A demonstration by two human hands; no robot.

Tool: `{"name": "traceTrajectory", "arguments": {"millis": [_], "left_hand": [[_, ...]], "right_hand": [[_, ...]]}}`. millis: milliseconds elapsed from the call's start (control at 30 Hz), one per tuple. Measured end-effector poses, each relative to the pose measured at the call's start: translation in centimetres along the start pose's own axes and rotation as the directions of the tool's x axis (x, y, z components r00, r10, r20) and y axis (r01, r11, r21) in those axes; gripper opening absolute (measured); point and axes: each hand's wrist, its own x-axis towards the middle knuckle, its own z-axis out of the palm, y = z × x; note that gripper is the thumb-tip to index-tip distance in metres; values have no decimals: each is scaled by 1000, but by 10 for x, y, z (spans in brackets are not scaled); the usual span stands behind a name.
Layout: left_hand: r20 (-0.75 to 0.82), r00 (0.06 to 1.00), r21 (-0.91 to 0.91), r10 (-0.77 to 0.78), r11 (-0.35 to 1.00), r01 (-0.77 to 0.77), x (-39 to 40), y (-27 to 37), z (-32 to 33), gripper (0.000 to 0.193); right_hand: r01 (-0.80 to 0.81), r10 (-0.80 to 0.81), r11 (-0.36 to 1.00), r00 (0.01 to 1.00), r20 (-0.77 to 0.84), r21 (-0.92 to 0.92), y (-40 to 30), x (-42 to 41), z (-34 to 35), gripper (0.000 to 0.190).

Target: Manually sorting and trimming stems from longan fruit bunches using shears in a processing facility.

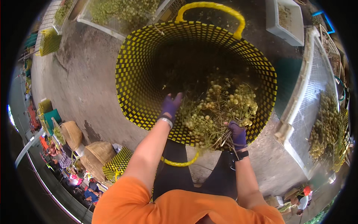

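A large black-and-yellow woven basket stands open before me, its inside dark towards the bottom. My right hand, in a purple glove, grips the dry stems of a bunch of round, pale green seed pods or fruits. The bunch hangs over the near right part of the basket's mouth. At the near left of the opening my left hand, gloved too and a little blurred, has its fingers apart and holds nothing. Whether its fingertips touch the bunch's left fringe I cannot tell.
Yellow handles rise at the basket's far rim and hang near my legs. At right leans a white mesh tray with more stems. A white bin stands far right. Wicker baskets and several people are at left.
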Motion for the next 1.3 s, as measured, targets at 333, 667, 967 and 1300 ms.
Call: {"name": "traceTrajectory", "arguments": {"millis": [333, 667, 967, 1300], "left_hand": [[192, 815, 63, -547, 836, 546, 76, -124, 136, 125], [-189, 823, 185, 536, 842, -507, 27, 1, 157, 96], [734, 679, -71, -20, 992, 107, 99, -55, 136, 47], [435, 897, -483, 76, 861, 161, -72, 20, -46, 50]], "right_hand": [[-66, 66, 958, 998, -9, -279, 70, 48, 13, 5], [-342, 330, 939, 922, -203, -26, 64, 41, 4, 12], [-239, 243, 969, 967, -79, 54, 37, 25, 59, 15], [271, -262, 957, 961, 92, -108, -87, -84, 79, 43]]}}
